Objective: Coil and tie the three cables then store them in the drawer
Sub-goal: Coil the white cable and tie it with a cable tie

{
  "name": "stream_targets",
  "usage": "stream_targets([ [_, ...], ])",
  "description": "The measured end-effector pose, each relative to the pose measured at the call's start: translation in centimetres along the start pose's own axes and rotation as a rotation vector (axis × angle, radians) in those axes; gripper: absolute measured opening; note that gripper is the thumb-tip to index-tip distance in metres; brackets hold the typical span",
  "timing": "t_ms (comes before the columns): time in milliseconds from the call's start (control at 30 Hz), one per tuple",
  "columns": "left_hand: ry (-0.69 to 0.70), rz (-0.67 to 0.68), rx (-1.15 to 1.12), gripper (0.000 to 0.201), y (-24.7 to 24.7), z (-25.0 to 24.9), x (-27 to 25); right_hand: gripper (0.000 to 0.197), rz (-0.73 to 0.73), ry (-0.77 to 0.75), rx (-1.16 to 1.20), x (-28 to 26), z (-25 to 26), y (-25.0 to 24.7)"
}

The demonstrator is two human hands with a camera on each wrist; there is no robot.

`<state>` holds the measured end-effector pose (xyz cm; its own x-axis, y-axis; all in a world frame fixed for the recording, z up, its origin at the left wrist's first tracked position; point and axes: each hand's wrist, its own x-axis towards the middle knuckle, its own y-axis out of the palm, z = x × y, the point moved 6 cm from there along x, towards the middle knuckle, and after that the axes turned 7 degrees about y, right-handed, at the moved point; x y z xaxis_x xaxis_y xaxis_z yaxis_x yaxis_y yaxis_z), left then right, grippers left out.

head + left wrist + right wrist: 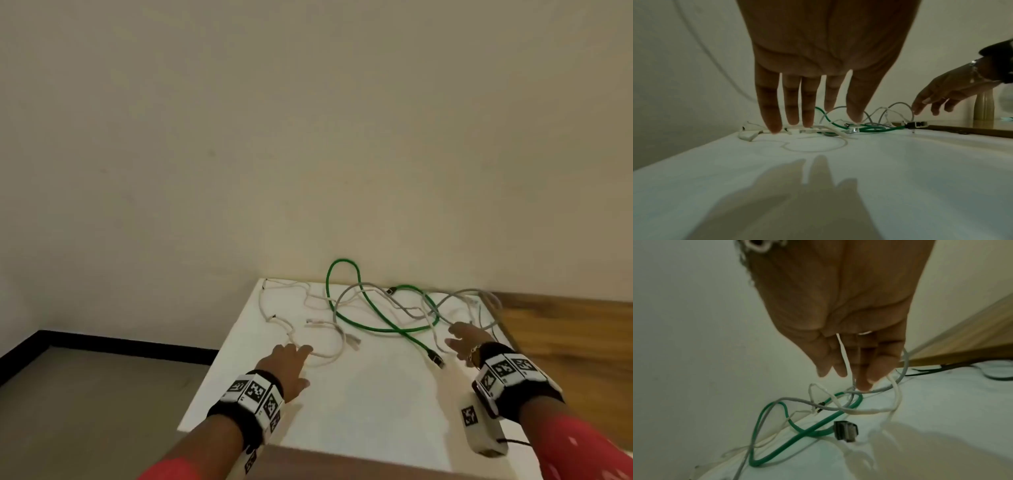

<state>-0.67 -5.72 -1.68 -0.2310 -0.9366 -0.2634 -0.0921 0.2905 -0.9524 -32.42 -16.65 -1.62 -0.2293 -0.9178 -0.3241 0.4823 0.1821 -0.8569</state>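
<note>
Two hands reaching over three loose cables on a white table.

The green cable [373,322], grey cable [407,310] and white cable [329,346] lie tangled and uncoiled on the table [370,404] by the wall. The left hand [286,365], fingers straight and spread, hovers at the white cable's loop; the right hand [464,339], fingers extended, reaches among the grey and white strands, and a grip cannot be told.

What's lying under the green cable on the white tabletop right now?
The green cable crosses over loops of the grey cable and the white cable on the white tabletop. Which strand lies lowest at each crossing cannot be seen.
</note>
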Motion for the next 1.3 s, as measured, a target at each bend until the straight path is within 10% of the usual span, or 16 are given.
stream_targets([
  [100,-0.002,0.046,0.002,0.063,1.1,0.4,2.4,0.049,0.061,0.010,-0.069,2.9,1.3,1.2],
  [200,0.000,0.092,-0.010,0.063,2.3,0.5,3.4,0.012,0.134,0.027,0.021,3.8,2.3,2.1],
  [500,-0.014,0.030,-0.002,0.066,2.7,1.1,3.2,0.022,-0.346,-0.264,0.190,1.0,8.0,-6.3],
  [767,0.012,0.001,-0.018,0.069,1.5,0.7,-0.8,0.023,-0.391,-0.591,0.386,-10.3,11.8,-7.7],
  [1300,0.092,0.003,-0.111,0.055,2.4,-0.1,-4.6,0.028,0.094,-0.292,1.287,-10.2,7.3,-6.9],
])
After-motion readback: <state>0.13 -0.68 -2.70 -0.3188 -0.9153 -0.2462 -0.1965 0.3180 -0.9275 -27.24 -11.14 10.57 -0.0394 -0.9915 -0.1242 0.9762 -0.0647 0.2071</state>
